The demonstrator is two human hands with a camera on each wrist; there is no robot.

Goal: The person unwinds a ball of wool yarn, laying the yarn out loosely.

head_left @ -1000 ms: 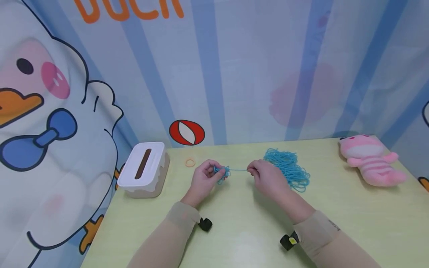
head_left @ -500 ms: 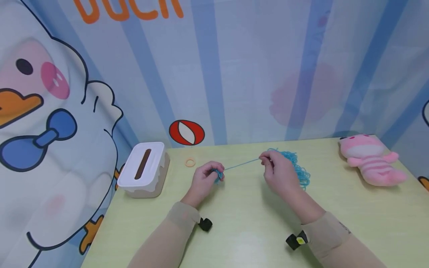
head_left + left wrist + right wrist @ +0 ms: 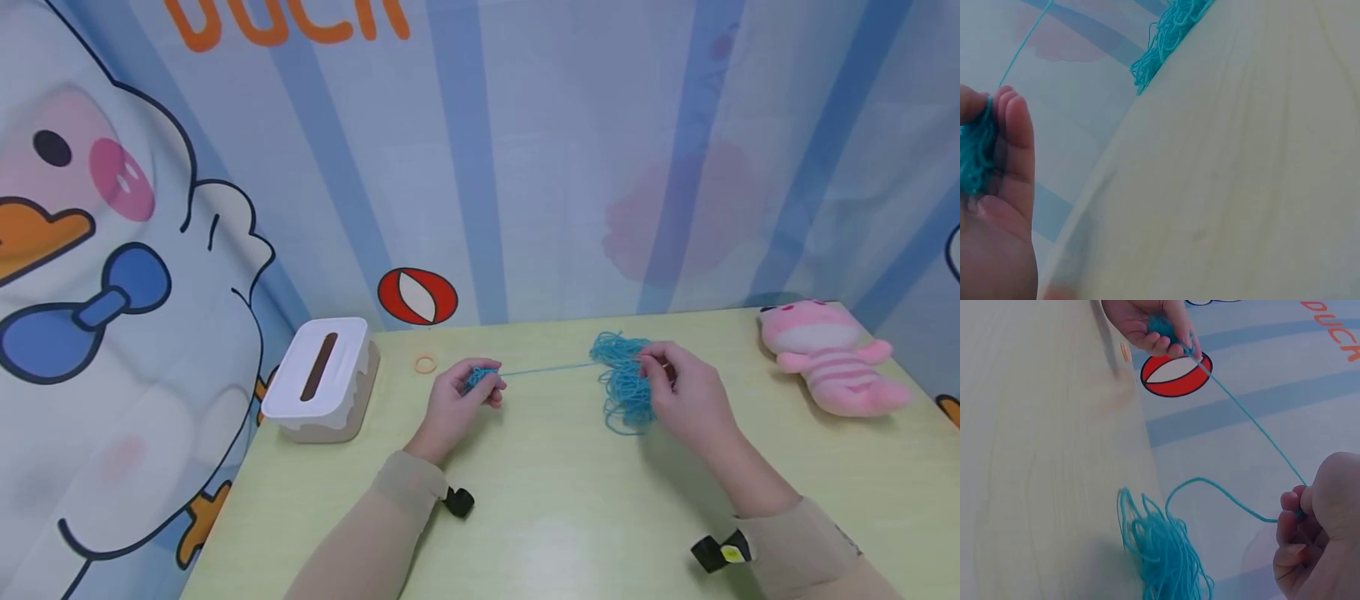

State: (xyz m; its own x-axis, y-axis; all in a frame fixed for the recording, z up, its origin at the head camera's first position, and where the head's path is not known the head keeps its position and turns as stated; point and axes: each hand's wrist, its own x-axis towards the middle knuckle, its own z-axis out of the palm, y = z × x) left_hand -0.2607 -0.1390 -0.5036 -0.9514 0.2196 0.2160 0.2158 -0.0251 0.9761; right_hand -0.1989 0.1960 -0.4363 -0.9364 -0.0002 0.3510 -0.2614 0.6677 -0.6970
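Note:
A small bundle of blue yarn [image 3: 480,379] sits in my left hand [image 3: 457,404], gripped between thumb and fingers; the left wrist view shows the bundle [image 3: 975,156] at the palm. From it a single strand [image 3: 1254,419] runs taut to my right hand [image 3: 690,396], whose thumb and fingertips pinch it. A looser length sags from those fingers to a larger loose pile of blue yarn [image 3: 626,383], which lies on the table just left of the right hand. In the right wrist view the pile [image 3: 1166,556] is below and left of the right hand [image 3: 1322,531].
A white-lidded box [image 3: 322,375] with a brown slot stands at the left. Beyond the left hand lies a small orange ring [image 3: 425,364]. A pink plush toy [image 3: 828,358] rests at the right rear of the table [image 3: 555,508], before a printed curtain [image 3: 555,167].
My right hand has moved to the right, drawing the strand out longer between the hands. The left hand stays nearly in place, its bundle tucked deeper in the fingers. More of the pile shows.

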